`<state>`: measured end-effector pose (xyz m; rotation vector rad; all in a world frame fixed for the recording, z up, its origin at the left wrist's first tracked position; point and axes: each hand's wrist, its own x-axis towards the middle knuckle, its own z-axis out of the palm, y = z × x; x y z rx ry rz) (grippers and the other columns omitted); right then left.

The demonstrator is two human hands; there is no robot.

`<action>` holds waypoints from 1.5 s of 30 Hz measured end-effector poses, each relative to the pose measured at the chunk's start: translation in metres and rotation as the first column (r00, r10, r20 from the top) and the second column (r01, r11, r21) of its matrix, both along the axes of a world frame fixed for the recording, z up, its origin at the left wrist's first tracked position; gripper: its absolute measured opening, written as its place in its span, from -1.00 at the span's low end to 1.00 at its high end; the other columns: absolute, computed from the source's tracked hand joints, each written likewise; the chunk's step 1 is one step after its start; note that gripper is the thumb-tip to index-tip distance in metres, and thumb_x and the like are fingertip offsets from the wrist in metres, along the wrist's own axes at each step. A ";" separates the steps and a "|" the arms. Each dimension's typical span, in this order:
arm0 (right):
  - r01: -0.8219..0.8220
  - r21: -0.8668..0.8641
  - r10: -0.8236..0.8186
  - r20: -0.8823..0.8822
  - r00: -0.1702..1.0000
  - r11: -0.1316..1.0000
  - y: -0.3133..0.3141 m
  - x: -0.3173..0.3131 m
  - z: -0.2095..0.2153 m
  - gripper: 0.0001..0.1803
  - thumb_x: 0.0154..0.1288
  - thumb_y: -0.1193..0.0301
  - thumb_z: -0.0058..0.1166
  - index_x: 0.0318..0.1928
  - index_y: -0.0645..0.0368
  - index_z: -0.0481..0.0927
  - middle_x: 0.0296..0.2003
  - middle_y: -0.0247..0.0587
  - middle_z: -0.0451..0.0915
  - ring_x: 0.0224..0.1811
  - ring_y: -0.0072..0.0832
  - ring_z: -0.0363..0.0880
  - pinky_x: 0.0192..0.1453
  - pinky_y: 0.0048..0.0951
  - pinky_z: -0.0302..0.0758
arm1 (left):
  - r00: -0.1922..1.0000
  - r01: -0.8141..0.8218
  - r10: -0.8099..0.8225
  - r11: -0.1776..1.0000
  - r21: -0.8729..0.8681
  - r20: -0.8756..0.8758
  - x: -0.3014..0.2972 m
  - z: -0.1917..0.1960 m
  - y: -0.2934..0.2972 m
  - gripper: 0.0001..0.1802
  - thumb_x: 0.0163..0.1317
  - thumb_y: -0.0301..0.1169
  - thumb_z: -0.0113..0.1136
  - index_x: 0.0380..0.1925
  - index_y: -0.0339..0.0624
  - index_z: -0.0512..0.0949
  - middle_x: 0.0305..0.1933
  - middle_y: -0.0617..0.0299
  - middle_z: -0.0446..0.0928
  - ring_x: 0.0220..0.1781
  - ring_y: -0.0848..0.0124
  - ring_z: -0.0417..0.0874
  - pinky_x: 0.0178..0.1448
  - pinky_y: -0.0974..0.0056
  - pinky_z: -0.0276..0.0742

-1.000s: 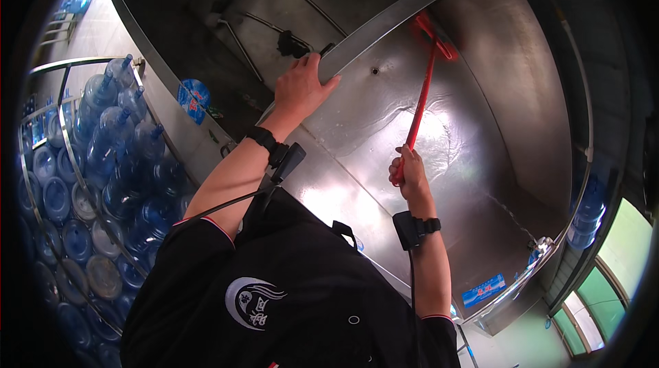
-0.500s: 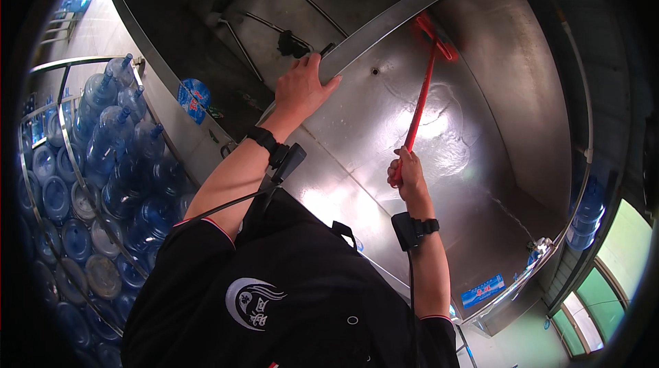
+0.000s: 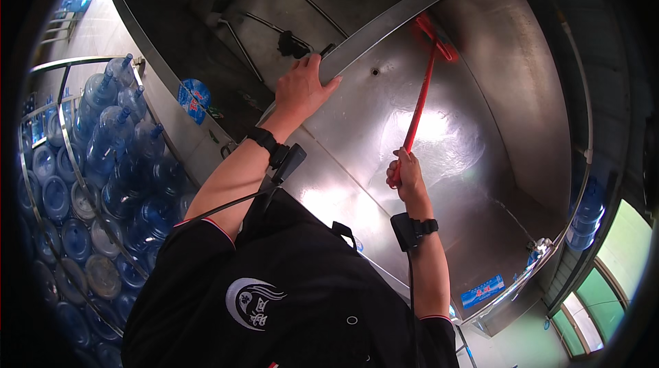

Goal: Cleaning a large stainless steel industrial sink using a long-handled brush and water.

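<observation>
Big steel tank, shallow water spread over floor; across metal divider, darker steel compartment with thin metal pipes inside. At left, railed rack packed with blue water jugs; a few more jugs at far right, near green panes. Wears black shirt, white emblem on it. Grips red long-handled tool in right hand, fingers wrapped round handle end, tool head down in tank by far side wall. Rests left hand on divider, thumb spread from fingers; cannot tell whether clamped. Printed round blue sticker on compartment's left side, printed rectangular blue label in tank's lower right corner. Small dark hole in tank floor.
</observation>
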<state>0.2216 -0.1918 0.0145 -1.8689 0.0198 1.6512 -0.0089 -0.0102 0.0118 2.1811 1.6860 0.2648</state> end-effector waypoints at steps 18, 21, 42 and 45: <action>0.012 -0.002 -0.012 -0.050 0.999 1.000 0.002 0.003 -0.003 -0.69 0.43 0.22 -0.12 -0.06 0.22 0.33 -0.54 -0.25 0.43 -0.59 -0.43 0.50 -0.58 -0.38 0.51 | 1.000 0.002 -0.002 1.000 0.006 0.014 0.000 0.000 0.000 -0.45 0.17 0.00 0.26 -0.09 -0.22 0.41 -0.12 0.06 0.58 -0.05 0.08 0.62 -0.14 0.04 0.61; 0.046 0.005 -0.046 -0.070 0.996 0.999 0.002 0.005 -0.003 -0.72 0.43 0.21 -0.10 -0.14 0.19 0.35 -0.53 -0.26 0.44 -0.57 -0.43 0.51 -0.56 -0.37 0.50 | 1.000 -0.002 0.002 1.000 0.004 0.013 0.000 0.001 -0.001 -0.45 0.16 0.00 0.26 -0.09 -0.22 0.41 -0.12 0.06 0.58 -0.04 0.08 0.62 -0.14 0.04 0.61; -0.394 -0.509 0.639 0.523 0.564 0.765 -0.179 0.130 0.064 -0.61 0.46 0.30 -0.16 0.26 -0.08 0.28 -0.60 -0.01 0.53 -0.70 -0.24 0.55 -0.71 -0.24 0.41 | 0.999 -0.029 0.025 0.995 -0.092 -0.045 0.006 0.007 -0.001 -0.41 0.17 0.05 0.22 -0.02 -0.18 0.40 -0.06 0.09 0.56 0.01 0.12 0.61 -0.10 0.02 0.61; -0.425 -0.522 0.658 0.429 0.619 0.740 -0.241 0.113 0.091 -0.58 0.46 0.34 -0.12 0.27 -0.11 0.21 -0.60 0.01 0.53 -0.75 -0.20 0.50 -0.75 -0.25 0.38 | 0.995 -0.053 0.043 0.993 -0.109 -0.087 0.003 0.006 0.000 -0.41 0.17 0.07 0.21 -0.02 -0.17 0.40 -0.06 0.06 0.56 -0.01 0.11 0.62 -0.12 0.01 0.61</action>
